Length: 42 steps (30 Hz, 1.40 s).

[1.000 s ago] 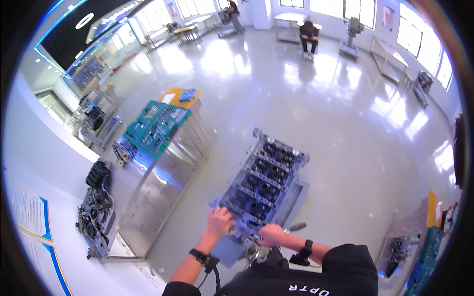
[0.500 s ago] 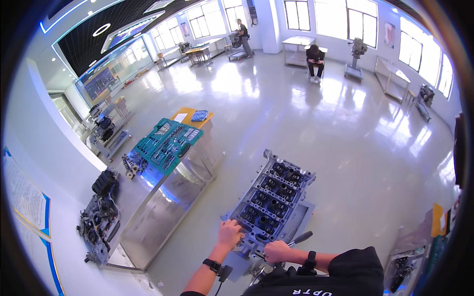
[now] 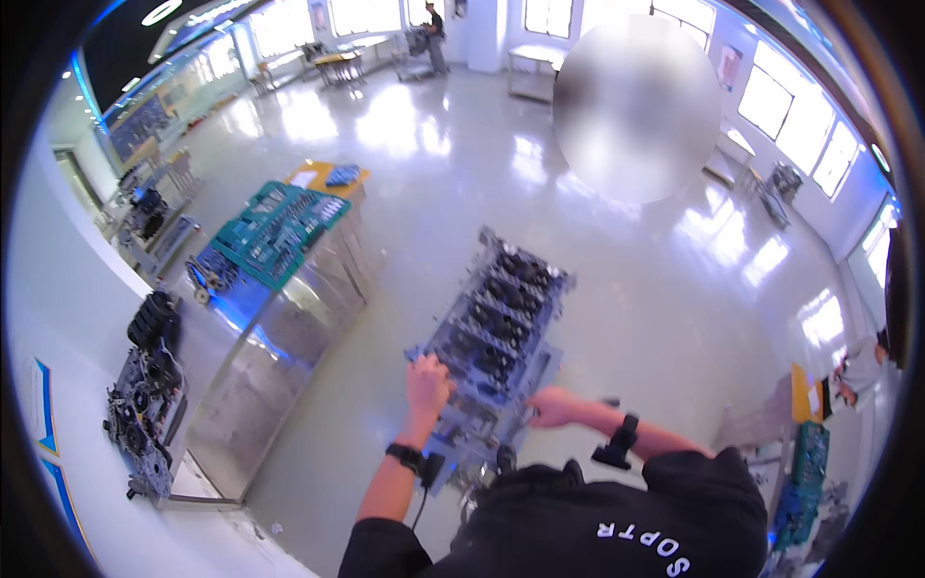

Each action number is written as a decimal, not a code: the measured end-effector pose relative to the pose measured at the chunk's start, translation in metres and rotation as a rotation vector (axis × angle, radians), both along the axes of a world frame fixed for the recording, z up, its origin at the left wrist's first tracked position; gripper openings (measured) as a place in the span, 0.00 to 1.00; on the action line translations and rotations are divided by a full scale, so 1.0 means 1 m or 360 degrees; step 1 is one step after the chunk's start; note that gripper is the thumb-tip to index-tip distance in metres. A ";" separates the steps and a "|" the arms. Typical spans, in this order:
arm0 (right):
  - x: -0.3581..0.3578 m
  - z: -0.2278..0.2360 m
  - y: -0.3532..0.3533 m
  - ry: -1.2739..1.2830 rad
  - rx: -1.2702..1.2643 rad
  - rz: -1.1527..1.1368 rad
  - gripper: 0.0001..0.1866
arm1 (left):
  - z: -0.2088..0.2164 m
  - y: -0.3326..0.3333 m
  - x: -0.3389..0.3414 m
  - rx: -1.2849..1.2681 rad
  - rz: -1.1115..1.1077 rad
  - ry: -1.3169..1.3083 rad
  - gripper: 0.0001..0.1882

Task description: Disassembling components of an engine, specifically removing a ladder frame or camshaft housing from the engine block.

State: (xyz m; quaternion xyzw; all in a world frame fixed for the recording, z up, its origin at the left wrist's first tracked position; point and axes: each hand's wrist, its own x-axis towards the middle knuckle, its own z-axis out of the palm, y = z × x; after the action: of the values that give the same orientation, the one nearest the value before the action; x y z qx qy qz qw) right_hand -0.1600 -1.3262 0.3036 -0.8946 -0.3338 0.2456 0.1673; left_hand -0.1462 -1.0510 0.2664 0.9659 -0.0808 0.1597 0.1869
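A grey engine (image 3: 496,323), its top side open with rows of valve springs showing, is mounted low in front of me. My left hand (image 3: 429,383) rests at its near left corner, fingers curled in at the edge; what they grip is hidden. By the near right corner is my right hand (image 3: 553,407), fingers bent and drawn together toward the engine's side. Blur hides whether anything is between them. A dark handle end (image 3: 610,402) peeks out beyond my right forearm.
Left of the engine is a metal workbench (image 3: 279,371) bearing a green socket set (image 3: 275,231), loose parts and a dark engine assembly (image 3: 145,395). Another green tool case (image 3: 805,472) is at the right. A person (image 3: 432,39) stands far back; part of the background is blurred out.
The view has tilted, so the engine appears higher and further left. My right hand has moved rightward, away from the left one. The left hand keeps its place at the engine's corner.
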 end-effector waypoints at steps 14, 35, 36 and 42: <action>0.150 0.134 -0.134 -0.0658 0.0053 -0.0651 0.12 | -0.014 0.001 0.002 -0.0021 0.0022 0.0015 0.13; 0.323 0.053 -0.152 -0.0215 0.0270 -0.0446 0.10 | 0.029 -0.015 0.014 -0.0028 0.0143 0.0358 0.12; 0.325 0.054 -0.151 -0.0174 0.0289 -0.0416 0.10 | 0.030 -0.015 0.014 -0.0015 0.0148 0.0356 0.11; 0.331 0.057 -0.148 -0.0092 0.0204 -0.0300 0.09 | 0.035 -0.018 0.018 0.0020 0.0174 0.0429 0.12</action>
State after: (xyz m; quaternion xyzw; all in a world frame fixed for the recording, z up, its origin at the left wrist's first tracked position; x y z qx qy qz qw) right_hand 0.1713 -1.4744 0.3610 -0.9162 -0.2678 0.1811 0.2369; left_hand -0.1280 -1.0694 0.3016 0.9828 -0.0034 0.0380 0.1809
